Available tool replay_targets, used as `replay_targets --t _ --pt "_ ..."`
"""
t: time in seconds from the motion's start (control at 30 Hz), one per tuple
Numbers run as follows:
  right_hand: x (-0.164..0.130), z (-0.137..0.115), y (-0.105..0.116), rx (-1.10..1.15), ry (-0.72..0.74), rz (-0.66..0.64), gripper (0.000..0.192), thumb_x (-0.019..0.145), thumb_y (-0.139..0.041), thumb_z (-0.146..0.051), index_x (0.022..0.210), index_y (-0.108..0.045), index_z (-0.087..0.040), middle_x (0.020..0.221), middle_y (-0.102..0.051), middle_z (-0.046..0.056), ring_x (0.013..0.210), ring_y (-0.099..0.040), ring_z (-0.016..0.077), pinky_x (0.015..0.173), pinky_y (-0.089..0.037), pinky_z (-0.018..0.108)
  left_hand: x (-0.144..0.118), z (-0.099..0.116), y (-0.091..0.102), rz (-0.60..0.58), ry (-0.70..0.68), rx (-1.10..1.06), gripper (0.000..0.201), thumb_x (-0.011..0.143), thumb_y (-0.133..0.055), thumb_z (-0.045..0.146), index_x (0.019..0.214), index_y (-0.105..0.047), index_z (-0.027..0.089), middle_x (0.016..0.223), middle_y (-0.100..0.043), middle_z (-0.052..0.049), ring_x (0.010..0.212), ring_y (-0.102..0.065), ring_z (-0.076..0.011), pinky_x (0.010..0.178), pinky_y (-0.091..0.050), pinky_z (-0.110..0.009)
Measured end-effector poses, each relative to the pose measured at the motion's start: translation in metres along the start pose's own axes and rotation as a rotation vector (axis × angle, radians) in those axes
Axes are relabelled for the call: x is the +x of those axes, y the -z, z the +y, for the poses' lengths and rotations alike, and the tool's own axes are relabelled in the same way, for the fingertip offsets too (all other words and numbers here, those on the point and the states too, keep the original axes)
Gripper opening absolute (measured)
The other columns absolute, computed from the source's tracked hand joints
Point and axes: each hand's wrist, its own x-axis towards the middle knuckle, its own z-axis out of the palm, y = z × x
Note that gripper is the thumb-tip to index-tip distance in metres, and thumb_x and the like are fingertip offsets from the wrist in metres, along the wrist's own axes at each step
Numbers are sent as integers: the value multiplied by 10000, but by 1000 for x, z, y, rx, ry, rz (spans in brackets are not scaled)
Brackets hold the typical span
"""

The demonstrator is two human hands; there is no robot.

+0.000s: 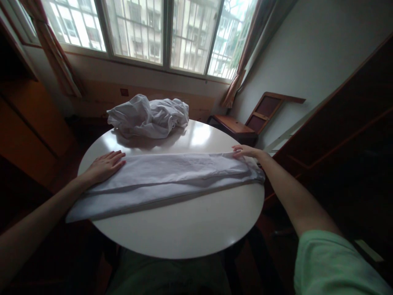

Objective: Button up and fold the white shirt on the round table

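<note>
Table (184,229): round, white, glossy top; window light reflects on its far half. Near rim sits just before the person's lap.

Folded cloth (166,176): white, a long narrow band laid left to right across the middle of the table; its left end droops over the left rim, its right end reaches the right rim.

Left hand (106,166): flat, fingers outstretched and together, palm down on the cloth's left part; grips nothing.

Right hand (245,152): at the cloth's far right corner, fingers extended and resting on the fabric edge; whether it pinches the fabric cannot be told.

Crumpled cloth (149,116): white heap at the table's far edge, well apart from both hands.

Room: barred windows (147,32) along the far wall, reddish curtains (52,49) at either side; wooden chair (245,121) beyond the table at far right; dark wooden cabinets on left and right; pale wall at right.
</note>
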Motion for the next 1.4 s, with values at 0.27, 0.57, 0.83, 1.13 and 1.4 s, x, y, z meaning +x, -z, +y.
replay_targets --t 0.27,0.57,0.83,1.13,1.4 --pt "-2 2 8 6 -174 -32 359 568 -723 -496 692 -630 -172 747 -630 38 775 -593 233 693 -454 307 -5 8 9 -34 -11 -20 598 915 -203 449 1371 -397 114 1477 -322 -114 1364 -267 -256 1094 -195 -393" --pt "-7 11 -4 129 -279 617 358 656 -692 -444 826 -596 -144 799 -640 72 711 -582 182 640 -466 284 -8 14 14 -42 8 2 569 923 -224 418 1364 -395 102 1470 -334 -116 1362 -273 -246 1091 -204 -384" --pt "-24 17 -25 90 -333 687 536 798 -565 -361 1227 -486 -49 1204 -568 227 1108 -547 299 928 -432 399 -4 8 9 -47 -9 6 585 921 -208 427 1363 -394 93 1475 -319 -133 1364 -265 -258 1092 -195 -402" --pt "-30 -35 -81 -193 236 331 408 917 -373 -361 1238 -548 -179 1336 -523 90 1267 -431 217 1077 -301 401 -6 14 14 -70 10 60 569 914 -218 400 1378 -378 112 1481 -314 -110 1360 -282 -241 1091 -211 -375" --pt "-30 5 -60 -131 -187 388 456 896 -429 -375 1270 -517 -129 1353 -495 149 1268 -433 246 1057 -324 366 -6 17 16 -52 14 61 569 904 -221 398 1361 -406 114 1468 -339 -111 1348 -308 -249 1077 -252 -396"
